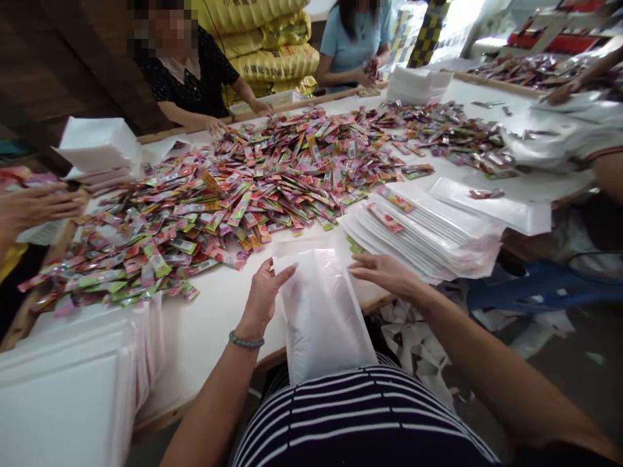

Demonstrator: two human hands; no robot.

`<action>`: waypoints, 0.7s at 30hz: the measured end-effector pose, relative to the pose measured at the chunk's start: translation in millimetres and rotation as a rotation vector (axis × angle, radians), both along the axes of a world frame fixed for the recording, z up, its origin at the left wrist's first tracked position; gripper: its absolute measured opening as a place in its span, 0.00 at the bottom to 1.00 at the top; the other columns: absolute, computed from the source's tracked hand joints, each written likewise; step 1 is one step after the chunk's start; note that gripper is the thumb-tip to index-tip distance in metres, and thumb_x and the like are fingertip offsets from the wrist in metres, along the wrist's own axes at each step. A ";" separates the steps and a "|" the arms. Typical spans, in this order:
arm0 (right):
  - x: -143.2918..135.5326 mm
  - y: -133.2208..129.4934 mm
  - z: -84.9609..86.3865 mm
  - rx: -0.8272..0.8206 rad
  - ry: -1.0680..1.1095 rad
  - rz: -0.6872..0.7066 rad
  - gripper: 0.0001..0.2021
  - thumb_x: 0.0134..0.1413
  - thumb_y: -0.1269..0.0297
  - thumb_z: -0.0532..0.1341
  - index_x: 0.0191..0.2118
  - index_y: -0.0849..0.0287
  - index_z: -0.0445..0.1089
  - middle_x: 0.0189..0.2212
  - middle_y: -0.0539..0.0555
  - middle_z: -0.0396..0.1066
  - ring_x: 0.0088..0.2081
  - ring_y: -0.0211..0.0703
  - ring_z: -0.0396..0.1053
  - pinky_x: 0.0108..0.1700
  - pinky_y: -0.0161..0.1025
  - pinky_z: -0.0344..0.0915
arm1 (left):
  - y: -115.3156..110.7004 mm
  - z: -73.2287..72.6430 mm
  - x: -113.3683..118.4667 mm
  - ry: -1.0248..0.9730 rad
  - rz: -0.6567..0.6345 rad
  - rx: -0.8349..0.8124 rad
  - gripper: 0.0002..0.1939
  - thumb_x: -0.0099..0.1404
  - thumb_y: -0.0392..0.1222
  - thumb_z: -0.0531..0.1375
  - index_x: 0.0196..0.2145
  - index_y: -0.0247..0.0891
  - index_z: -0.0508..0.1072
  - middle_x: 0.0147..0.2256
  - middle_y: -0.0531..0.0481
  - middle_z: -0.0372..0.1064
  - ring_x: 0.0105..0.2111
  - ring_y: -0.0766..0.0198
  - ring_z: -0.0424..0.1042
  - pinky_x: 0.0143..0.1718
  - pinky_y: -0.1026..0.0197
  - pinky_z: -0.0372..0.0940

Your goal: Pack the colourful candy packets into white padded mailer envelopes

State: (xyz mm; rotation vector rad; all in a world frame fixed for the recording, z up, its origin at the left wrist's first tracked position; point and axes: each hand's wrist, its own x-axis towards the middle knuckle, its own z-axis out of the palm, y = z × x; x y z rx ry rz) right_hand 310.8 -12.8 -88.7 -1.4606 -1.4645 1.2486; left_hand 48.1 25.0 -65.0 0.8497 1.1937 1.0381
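A white translucent plastic bag (pixel 324 318) leans from the table edge against my striped shirt, its top end lying on the table. My left hand (pixel 265 285) grips the bag's upper left edge, with the thumb over its face. At the upper right edge, my right hand (pixel 382 271) has its fingers stretched out against or just beside the bag; contact is hard to make out. Just beyond the hands spreads a big heap of small colourful packets (pixel 272 175). Close to my right hand lies a fanned stack of white bags (pixel 438 227) with a few packets on top.
Another stack of white bags (pixel 63 376) fills the near left corner. More white stacks (pixel 100 146) stand at the far left and back. Co-workers' hands (pixel 39 204) are around the table. A blue stool (pixel 545 285) and paper scraps are low on the right.
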 end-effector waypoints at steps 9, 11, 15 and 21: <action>-46.7 55.2 -38.6 -0.331 0.400 0.018 0.19 0.19 0.62 0.75 0.25 0.63 0.73 0.22 0.48 0.74 0.27 0.39 0.69 0.35 0.38 0.67 | 15.5 -42.0 -4.4 0.154 -0.069 -0.097 0.24 0.33 0.37 0.73 0.31 0.30 0.76 0.26 0.50 0.76 0.28 0.61 0.73 0.34 0.59 0.68; -38.1 51.5 -42.6 -0.249 0.249 0.049 0.16 0.26 0.58 0.73 0.24 0.62 0.73 0.19 0.47 0.71 0.25 0.39 0.67 0.33 0.37 0.65 | 13.8 -47.6 -11.1 0.303 -0.116 0.026 0.18 0.39 0.41 0.72 0.30 0.32 0.77 0.25 0.51 0.76 0.27 0.61 0.73 0.33 0.60 0.68; -26.0 40.5 -30.3 0.198 -0.085 0.104 0.09 0.47 0.58 0.65 0.30 0.58 0.75 0.28 0.51 0.75 0.34 0.44 0.71 0.39 0.40 0.67 | 6.7 -39.3 -25.7 0.697 -0.247 0.568 0.08 0.55 0.40 0.64 0.34 0.37 0.79 0.36 0.48 0.79 0.38 0.59 0.76 0.43 0.57 0.69; -9.4 17.1 -18.4 0.671 -0.453 0.240 0.13 0.58 0.71 0.55 0.44 0.54 0.75 0.41 0.54 0.77 0.44 0.45 0.74 0.48 0.44 0.65 | -4.3 -21.6 -40.1 1.106 -0.471 1.047 0.17 0.67 0.34 0.53 0.50 0.39 0.75 0.49 0.43 0.75 0.50 0.58 0.73 0.50 0.53 0.69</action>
